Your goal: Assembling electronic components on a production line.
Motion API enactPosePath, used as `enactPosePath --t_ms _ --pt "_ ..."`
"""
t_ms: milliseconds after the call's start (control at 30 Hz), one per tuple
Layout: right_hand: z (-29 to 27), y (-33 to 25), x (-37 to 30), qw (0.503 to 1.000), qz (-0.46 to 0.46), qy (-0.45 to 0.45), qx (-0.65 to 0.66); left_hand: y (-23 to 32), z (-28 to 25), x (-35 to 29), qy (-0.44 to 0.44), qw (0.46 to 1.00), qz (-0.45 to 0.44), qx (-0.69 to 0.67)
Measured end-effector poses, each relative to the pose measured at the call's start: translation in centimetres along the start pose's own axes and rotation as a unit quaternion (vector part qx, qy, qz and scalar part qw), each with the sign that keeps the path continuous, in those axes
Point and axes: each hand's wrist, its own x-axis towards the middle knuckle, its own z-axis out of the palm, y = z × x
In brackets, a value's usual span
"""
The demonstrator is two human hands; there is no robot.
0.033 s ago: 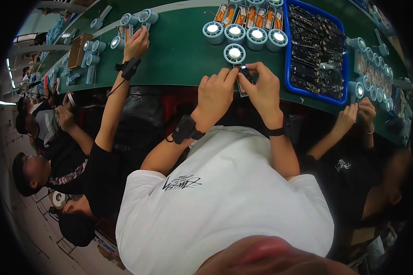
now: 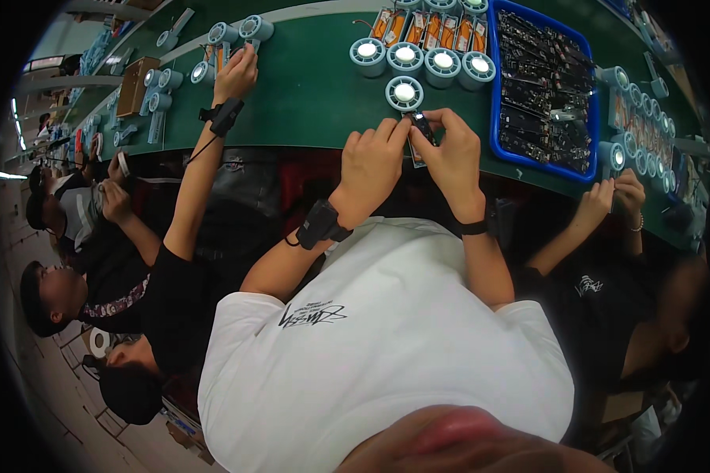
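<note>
A pale blue handheld fan lies at the table's edge in front of me, its round head away from me and its handle toward me. My left hand is closed at the left side of the handle, with thumb and fingertips together on it. A narrow black circuit board slants over the handle just below the fan head. My right hand pinches this board between thumb and forefinger. Both hands nearly touch, and their fingers hide most of the handle.
Beyond the fan stand several similar fans with orange parts in their open handles. A blue tray of black circuit boards is at the right. Co-workers' hands work at the left, others at the right. A brown carton stands far left.
</note>
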Motion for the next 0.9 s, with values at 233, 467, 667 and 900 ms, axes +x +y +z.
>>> enactPosePath --t_ms 233,467,667,900 --pt "-0.5 -1.5 -0.2 0.992 0.108 0.008 0.059 -1.3 0.7 -1.3 0.047 0.992 0.044 -0.111" --pt "-0.1 -0.5 -0.3 0.998 0.056 0.007 0.04 -0.6 0.2 -1.8 -0.001 0.996 0.08 0.046" --pt "-0.4 -0.3 -0.3 0.999 0.049 0.005 0.01 0.6 1.1 -1.3 -0.027 0.994 0.034 0.097" --pt "-0.9 -0.8 0.2 1.0 0.026 -0.005 0.013 0.0 0.4 -1.1 -0.002 0.995 0.039 0.088"
